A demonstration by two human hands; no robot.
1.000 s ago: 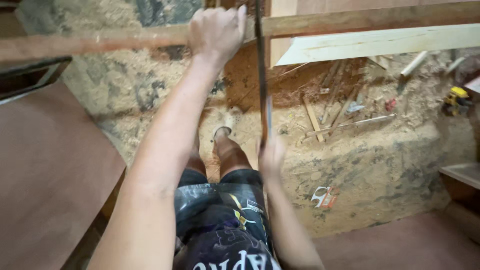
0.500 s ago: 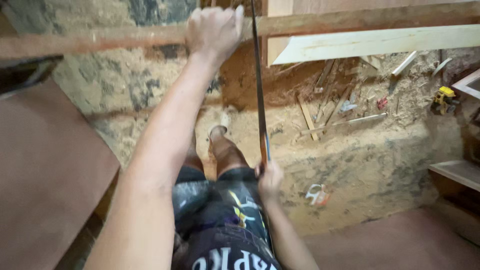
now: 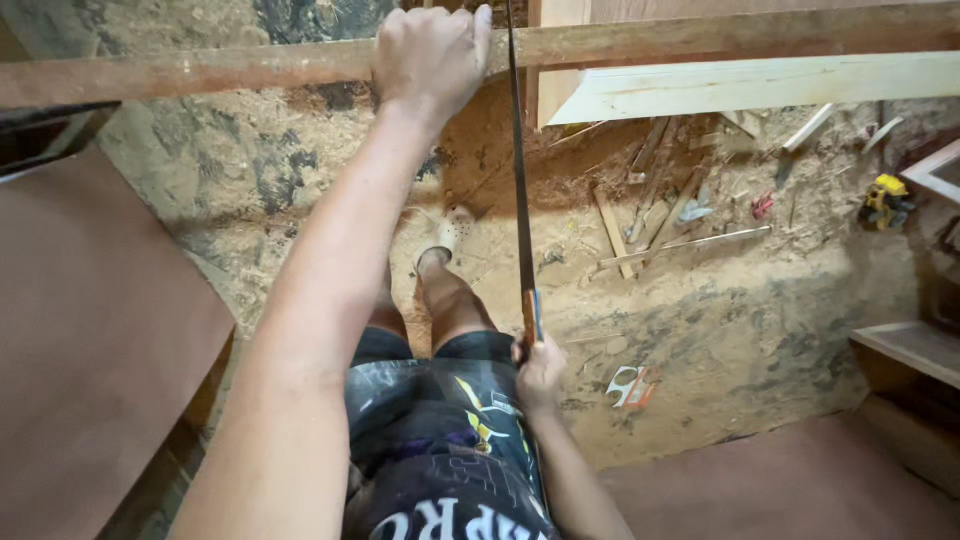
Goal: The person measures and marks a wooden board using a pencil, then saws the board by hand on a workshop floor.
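Observation:
My left hand [image 3: 428,55] is clamped over a long reddish wooden bar [image 3: 200,72] that runs across the top of the view. Just right of it, a hand saw's thin blade [image 3: 519,170] stands edge-on through the bar. My right hand [image 3: 541,372] grips the saw's handle low down, close to my lap. My shorts are dark and patterned, and one foot in a pale shoe [image 3: 447,235] rests on the sawdust floor below.
A pale planed plank [image 3: 760,88] lies under the bar at right. Offcuts and sticks [image 3: 660,215] litter the sawdust floor. A yellow tool [image 3: 884,200] sits far right. Brown boards [image 3: 90,330] flank the left and lower right.
The saw and my right hand have drawn downward toward my lap. My left hand has kept its hold on the bar.

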